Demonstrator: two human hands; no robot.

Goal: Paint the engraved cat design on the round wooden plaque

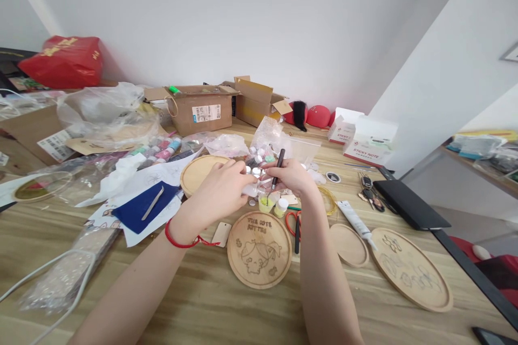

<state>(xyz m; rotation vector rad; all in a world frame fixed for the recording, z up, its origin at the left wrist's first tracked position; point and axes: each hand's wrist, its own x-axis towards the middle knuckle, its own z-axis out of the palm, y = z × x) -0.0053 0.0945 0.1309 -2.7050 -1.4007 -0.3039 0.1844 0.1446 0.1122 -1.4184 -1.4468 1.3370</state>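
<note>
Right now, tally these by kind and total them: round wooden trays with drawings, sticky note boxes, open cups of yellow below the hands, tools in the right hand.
Round wooden trays with drawings: 2, centre and right
Sticky note boxes: 2, front and back
Open cup of yellow: 1
Black-handled tool in the right hand: 1
Total: 6

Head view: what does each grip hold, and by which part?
The right grip holds a slim black-handled tool by its handle. The left grip holds a small translucent object; by which part cannot be told.
</note>
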